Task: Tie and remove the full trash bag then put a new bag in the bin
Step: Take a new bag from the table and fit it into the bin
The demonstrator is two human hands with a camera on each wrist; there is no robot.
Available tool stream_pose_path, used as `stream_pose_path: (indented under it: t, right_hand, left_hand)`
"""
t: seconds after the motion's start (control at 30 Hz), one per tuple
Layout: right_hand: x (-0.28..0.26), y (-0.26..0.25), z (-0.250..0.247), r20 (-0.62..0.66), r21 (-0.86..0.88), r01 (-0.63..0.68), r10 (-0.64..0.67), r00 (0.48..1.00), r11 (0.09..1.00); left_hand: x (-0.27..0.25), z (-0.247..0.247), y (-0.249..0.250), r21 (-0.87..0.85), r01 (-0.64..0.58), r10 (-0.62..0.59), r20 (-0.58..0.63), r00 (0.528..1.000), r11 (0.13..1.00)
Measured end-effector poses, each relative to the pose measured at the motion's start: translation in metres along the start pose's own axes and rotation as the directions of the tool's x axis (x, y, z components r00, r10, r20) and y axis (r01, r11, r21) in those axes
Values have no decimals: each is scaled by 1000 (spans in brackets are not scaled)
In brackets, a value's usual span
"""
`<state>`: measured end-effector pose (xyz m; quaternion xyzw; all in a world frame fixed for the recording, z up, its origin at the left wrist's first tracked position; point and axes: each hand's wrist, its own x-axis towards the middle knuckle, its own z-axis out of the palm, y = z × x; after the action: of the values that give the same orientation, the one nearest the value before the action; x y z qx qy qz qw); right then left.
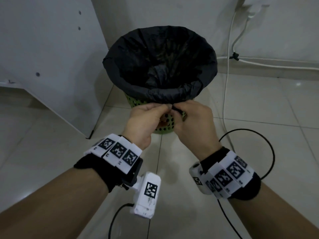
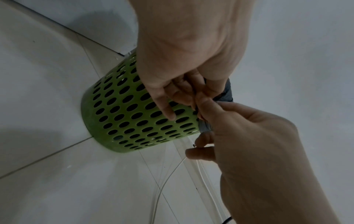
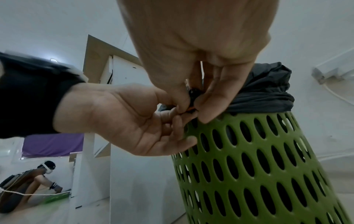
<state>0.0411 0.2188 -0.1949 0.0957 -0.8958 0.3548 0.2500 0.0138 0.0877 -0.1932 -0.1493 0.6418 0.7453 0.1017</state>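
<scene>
A green perforated bin (image 1: pixel 163 129) stands on the tiled floor, lined with a black trash bag (image 1: pixel 160 54) whose top is folded over the rim. My left hand (image 1: pixel 164 107) and right hand (image 1: pixel 177 110) meet at the near rim. Both pinch a small twisted tail of the bag's edge (image 3: pixel 193 92) between thumb and fingers. In the left wrist view the left hand (image 2: pixel 188 97) comes from above and the right hand (image 2: pixel 203 115) from the lower right, beside the bin (image 2: pixel 130 118). The right wrist view shows the bag (image 3: pixel 268 94) bunched over the bin (image 3: pixel 258 166).
A white cabinet (image 1: pixel 51 57) stands left of the bin. White cables (image 1: pixel 226 83) run down the wall from a power strip (image 1: pixel 252 9) and along the floor on the right. A black cable (image 1: pixel 259 135) loops near my right wrist. Another person (image 3: pixel 34 181) crouches far off.
</scene>
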Motion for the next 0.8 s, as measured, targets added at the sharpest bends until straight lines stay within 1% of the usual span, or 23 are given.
stream_pose_path:
  t: [0.03, 0.07, 0.1, 0.13, 0.17, 0.2, 0.23, 0.27, 0.3, 0.33, 0.37, 0.4, 0.43, 0.47, 0.5, 0.53, 0.57, 0.6, 0.63, 0.67, 0.7, 0.73, 0.8]
  right_hand:
    - [2, -1, -1, 3, 98, -107, 107, 994, 989]
    - [4, -4, -3, 48, 245, -289, 286, 957, 925]
    - [6, -9, -5, 148, 418, -489, 474, 868, 766]
    - [8, -14, -6, 305, 573, -647, 602, 738, 504]
    - [11, -19, -8, 469, 650, -729, 643, 605, 213]
    - [13, -23, -9, 600, 658, -752, 627, 497, -34]
    - [16, -24, -10, 687, 632, -749, 592, 422, -200]
    - [18, -22, -11, 733, 604, -744, 565, 378, -286]
    - [20, -20, -12, 747, 591, -743, 560, 357, -314]
    - [21, -19, -12, 740, 593, -745, 571, 354, -306]
    - [20, -19, -11, 715, 608, -745, 597, 364, -274]
    - [18, -19, -10, 672, 632, -743, 632, 386, -218]
    - [15, -19, -8, 611, 663, -735, 669, 422, -142]
    - [11, -17, -4, 530, 695, -718, 705, 471, -43]
    - [7, -14, -2, 425, 715, -694, 732, 533, 90]
    - [3, -11, 0, 286, 699, -658, 734, 616, 279]
    - [-1, -7, 1, 122, 608, -596, 681, 722, 524]
    - [-5, -2, 1, -20, 439, -479, 541, 841, 760]
    - [-9, 1, 0, -85, 256, -316, 347, 934, 914]
    - [-14, 3, -1, -77, 103, -156, 164, 983, 982]
    - [-19, 4, -1, -31, -17, -38, 38, 999, 999]
    - [-21, 4, -1, 12, -100, 26, -24, 1000, 995]
    - [-17, 6, 0, 47, -195, 75, -67, 997, 978]
  left_hand:
    - [-2, 0, 0, -9, 2, -2, 8, 1000, 1000]
    - [-4, 0, -1, -26, 10, -9, 24, 1000, 1000]
    - [-5, -1, -2, -44, 24, -22, 41, 999, 999]
    - [-6, -1, -4, -54, 44, -40, 60, 997, 998]
    - [-7, 0, -4, -67, 67, -61, 84, 995, 996]
    - [-8, 2, -4, -84, 91, -81, 113, 990, 992]
    - [-9, 3, -5, -104, 114, -99, 139, 985, 988]
    - [-8, 3, -5, -124, 134, -115, 154, 981, 983]
    - [-8, 4, -5, -137, 145, -121, 167, 978, 980]
    - [-8, 5, -3, -141, 144, -118, 181, 976, 979]
    - [-7, 6, -3, -139, 137, -109, 189, 976, 981]
    - [-7, 8, -2, -135, 128, -100, 195, 976, 983]
    - [-6, 9, -3, -127, 113, -89, 183, 979, 985]
    - [-4, 10, -2, -123, 94, -74, 163, 984, 988]
    - [-3, 12, -2, -126, 79, -61, 143, 988, 989]
    - [-2, 13, -3, -129, 72, -56, 128, 990, 989]
    - [-1, 14, -3, -128, 72, -58, 114, 992, 989]
    - [0, 14, -3, -127, 74, -62, 98, 993, 989]
    - [2, 14, -4, -129, 78, -67, 82, 994, 989]
    - [2, 13, -3, -138, 85, -75, 73, 994, 987]
    - [3, 11, -3, -141, 93, -85, 59, 995, 986]
    - [5, 10, -3, -131, 98, -92, 47, 995, 987]
    - [6, 7, -3, -75, 107, -105, 33, 994, 991]
